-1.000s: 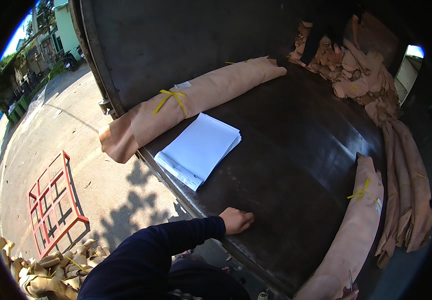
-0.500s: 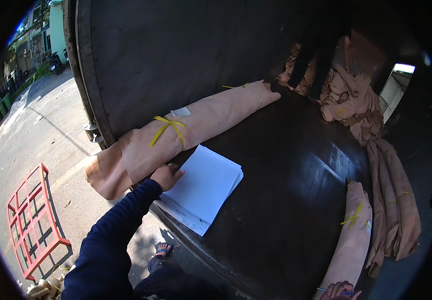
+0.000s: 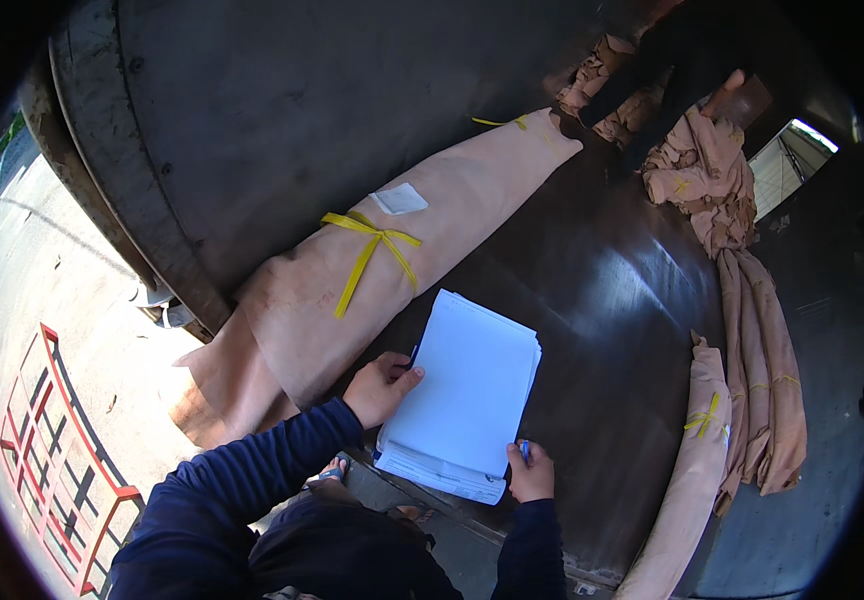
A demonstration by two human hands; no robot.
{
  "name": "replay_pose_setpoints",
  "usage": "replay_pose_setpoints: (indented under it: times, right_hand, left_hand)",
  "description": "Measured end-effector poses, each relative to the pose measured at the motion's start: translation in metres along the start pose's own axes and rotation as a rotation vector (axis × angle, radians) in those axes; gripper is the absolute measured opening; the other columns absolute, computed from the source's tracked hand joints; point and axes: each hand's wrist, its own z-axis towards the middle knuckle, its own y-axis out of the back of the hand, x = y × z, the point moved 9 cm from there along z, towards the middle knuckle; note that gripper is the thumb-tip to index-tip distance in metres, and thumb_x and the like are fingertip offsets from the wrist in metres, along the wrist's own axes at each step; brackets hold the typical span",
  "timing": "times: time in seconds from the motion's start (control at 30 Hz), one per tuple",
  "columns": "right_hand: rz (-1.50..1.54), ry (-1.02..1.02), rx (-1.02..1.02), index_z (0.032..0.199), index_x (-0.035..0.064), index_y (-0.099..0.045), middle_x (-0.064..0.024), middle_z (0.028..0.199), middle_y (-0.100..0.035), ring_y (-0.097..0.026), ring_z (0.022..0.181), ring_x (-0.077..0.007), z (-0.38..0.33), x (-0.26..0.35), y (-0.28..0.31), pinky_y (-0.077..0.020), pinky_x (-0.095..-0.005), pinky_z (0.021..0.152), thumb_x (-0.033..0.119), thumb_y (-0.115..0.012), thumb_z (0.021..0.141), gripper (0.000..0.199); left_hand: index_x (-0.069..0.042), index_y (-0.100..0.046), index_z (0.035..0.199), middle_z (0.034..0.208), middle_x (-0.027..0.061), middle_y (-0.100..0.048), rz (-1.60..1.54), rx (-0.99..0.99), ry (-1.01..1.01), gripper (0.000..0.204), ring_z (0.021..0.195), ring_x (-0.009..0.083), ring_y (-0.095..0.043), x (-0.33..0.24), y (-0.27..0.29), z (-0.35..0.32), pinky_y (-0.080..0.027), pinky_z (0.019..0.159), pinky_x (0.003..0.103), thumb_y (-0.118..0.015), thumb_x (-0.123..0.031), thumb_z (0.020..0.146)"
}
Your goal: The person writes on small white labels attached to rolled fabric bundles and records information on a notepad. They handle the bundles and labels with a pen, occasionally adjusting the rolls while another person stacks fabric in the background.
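A stack of white paper sheets (image 3: pixel 477 375) lies tilted over the dark truck bed near its front edge, with a printed sheet showing at its lower end. My left hand (image 3: pixel 380 388) grips the stack's left edge, thumb on top and fingers curled at the side. A dark blue edge shows by those fingers; what it belongs to I cannot make out. Closed around a blue pen (image 3: pixel 525 452), my right hand (image 3: pixel 533 474) is at the lower right corner of the paper. Beyond my left hand lies a large roll of tan leather (image 3: pixel 407 245), tied with yellow ribbon and bearing a white label.
Another tied leather roll (image 3: pixel 690 465) lies at the right, beside long folded hides (image 3: pixel 764 380). Crumpled hides (image 3: pixel 697 175) are heaped at the back, where a person in dark clothes (image 3: pixel 667 85) bends. A dark metal wall (image 3: pixel 282 120) rises at left; a red metal frame (image 3: pixel 72 450) lies outside.
My right hand has come from the right-hand roll to the paper's lower right corner, carrying the pen. The paper has shifted right and turned slightly, and my left hand has moved with it.
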Motion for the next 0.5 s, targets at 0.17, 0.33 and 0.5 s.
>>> replay_pose_setpoints:
  times: [0.17,0.33,0.5]
  right_hand:
    - [-0.503,0.098,-0.302,0.110,-0.0019,-0.068,-0.0213,0.098,-0.072,-0.071,0.090,-0.0297,-0.020,0.013,0.091,-0.0531,-0.0361,0.083,0.040,-0.075,0.082,0.051]
    - [0.447,0.270,-0.479,0.087,-0.0020,-0.069,-0.0006,0.061,-0.049,-0.037,0.048,-0.0067,-0.035,0.057,0.168,-0.0258,-0.0223,0.045,0.048,-0.050,0.101,0.055]
    - [1.086,0.569,-0.153,0.098,-0.0028,-0.066,-0.0041,0.067,-0.055,-0.033,0.043,-0.0058,-0.032,0.116,0.128,-0.0245,-0.0211,0.041,0.043,-0.045,0.104,0.051]
  left_hand:
    - [0.007,-0.053,0.128,0.110,0.0217,-0.068,-0.232,0.252,0.068,0.055,0.099,0.0263,-0.068,-0.001,-0.064,-0.048,-0.054,0.086,0.035,-0.062,-0.036,0.095]
    - [0.003,-0.064,0.115,0.115,0.0207,-0.065,0.112,0.536,-0.279,0.040,0.101,0.0311,-0.068,-0.027,-0.101,-0.081,-0.055,0.086,0.037,-0.066,-0.028,0.091]
    - [-0.005,-0.059,0.127,0.135,0.0173,-0.052,0.617,0.393,-0.872,0.048,0.125,0.0334,-0.051,-0.051,-0.095,-0.061,-0.040,0.106,0.048,-0.070,-0.029,0.086]
